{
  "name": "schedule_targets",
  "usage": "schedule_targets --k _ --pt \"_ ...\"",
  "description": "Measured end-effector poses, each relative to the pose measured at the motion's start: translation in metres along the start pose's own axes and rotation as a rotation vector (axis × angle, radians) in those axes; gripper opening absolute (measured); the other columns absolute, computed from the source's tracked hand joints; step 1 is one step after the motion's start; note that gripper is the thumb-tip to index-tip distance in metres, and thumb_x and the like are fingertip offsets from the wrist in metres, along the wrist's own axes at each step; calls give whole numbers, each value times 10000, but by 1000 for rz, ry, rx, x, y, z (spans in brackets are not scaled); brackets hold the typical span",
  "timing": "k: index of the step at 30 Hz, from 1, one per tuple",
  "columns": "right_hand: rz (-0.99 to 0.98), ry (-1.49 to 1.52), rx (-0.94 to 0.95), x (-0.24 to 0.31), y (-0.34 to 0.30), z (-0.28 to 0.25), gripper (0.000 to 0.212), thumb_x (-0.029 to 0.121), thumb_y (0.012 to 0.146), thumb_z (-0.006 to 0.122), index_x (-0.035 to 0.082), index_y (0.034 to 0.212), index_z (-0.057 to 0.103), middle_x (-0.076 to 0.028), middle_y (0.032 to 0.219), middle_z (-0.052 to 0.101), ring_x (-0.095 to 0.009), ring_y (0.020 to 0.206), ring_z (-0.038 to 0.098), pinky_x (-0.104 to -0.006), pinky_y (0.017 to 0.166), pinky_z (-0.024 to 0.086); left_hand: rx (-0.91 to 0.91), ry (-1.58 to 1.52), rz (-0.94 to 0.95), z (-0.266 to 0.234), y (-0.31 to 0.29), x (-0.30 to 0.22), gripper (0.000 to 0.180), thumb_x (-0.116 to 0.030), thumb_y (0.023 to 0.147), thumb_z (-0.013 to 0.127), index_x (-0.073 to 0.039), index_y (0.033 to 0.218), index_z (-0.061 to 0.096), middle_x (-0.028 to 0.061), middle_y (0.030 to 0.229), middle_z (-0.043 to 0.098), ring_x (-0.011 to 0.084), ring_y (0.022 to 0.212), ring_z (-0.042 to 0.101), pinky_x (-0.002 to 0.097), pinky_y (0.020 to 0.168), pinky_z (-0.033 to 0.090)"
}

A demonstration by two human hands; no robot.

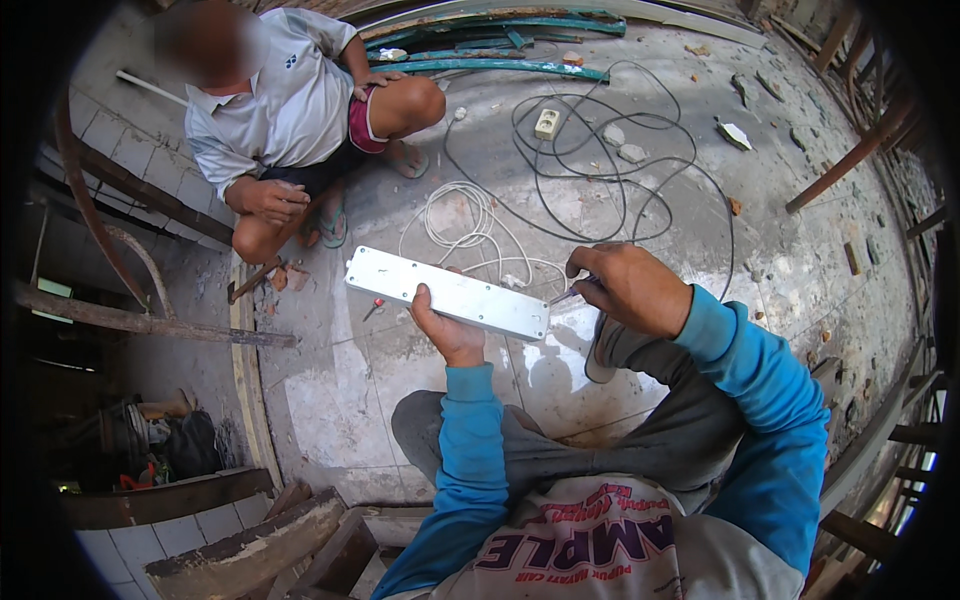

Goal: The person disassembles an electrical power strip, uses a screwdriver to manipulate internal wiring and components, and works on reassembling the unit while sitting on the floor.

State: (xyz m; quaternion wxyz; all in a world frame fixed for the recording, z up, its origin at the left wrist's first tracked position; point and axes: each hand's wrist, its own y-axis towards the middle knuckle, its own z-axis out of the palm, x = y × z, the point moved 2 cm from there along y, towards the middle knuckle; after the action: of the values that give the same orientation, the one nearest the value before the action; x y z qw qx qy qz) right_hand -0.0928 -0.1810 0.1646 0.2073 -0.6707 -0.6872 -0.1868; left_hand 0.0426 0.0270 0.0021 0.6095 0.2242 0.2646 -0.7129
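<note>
My left hand (450,330) grips a long white power strip (430,288) from below, thumb on its near edge. The strip lies tilted across in front of me with its back upward, showing screw holes along the edges. At its right end, my right hand (632,288) is closed around a slim screwdriver (566,295), whose tip is close to the strip's end. Whether the tip touches a screw is too small to tell. A coil of white cable (470,215) lies just beyond the strip; where it joins is hidden.
A person (275,110) squats at the far left. A black cord (600,180) with a white socket block (547,123) loops over the floor. Green metal bars (500,66) lie at the back. A small red-and-black object (375,306) sits beside the strip. Timber (250,545) is at lower left.
</note>
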Motion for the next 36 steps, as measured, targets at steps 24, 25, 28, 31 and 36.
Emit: schedule_targets --k 24,25,28,31,36 --pt "-5 1 -6 4 -3 -1 235 80 852 693 0 1064 631 -199 938 675 -381 921 672 -445 795 547 -57 24 25 16 -7 -5 455 -401 909 548 -50 1198 530 119 1027 612 271 951 648 434 775 554" --pt "-76 -5 -50 4 -3 -1 233 81 854 692 1 1065 632 -198 948 673 -379 925 673 -446 795 547 -54 27 22 15 -6 -5 458 -403 908 549 -50 1200 529 119 1030 612 271 954 647 435 778 555" --pt "-117 -11 -56 7 -3 -4 230 75 854 688 5 1067 634 -189 989 658 -374 930 672 -449 799 547 -76 19 10 16 -8 -5 466 -408 906 552 -52 1205 528 115 1038 610 270 964 644 437 784 555" --pt "-132 11 -63 9 -3 -5 226 67 852 686 12 1065 636 -181 1016 646 -371 933 669 -447 806 546 -71 18 6 16 -8 -6 469 -412 904 556 -53 1204 528 109 1044 609 268 975 640 441 793 553" --pt "-125 71 -104 6 -3 0 222 67 846 685 8 1053 634 -186 1002 646 -382 932 661 -449 814 540 -46 14 -5 15 -7 -4 473 -420 904 557 -56 1204 532 103 1050 608 264 980 634 442 802 546"
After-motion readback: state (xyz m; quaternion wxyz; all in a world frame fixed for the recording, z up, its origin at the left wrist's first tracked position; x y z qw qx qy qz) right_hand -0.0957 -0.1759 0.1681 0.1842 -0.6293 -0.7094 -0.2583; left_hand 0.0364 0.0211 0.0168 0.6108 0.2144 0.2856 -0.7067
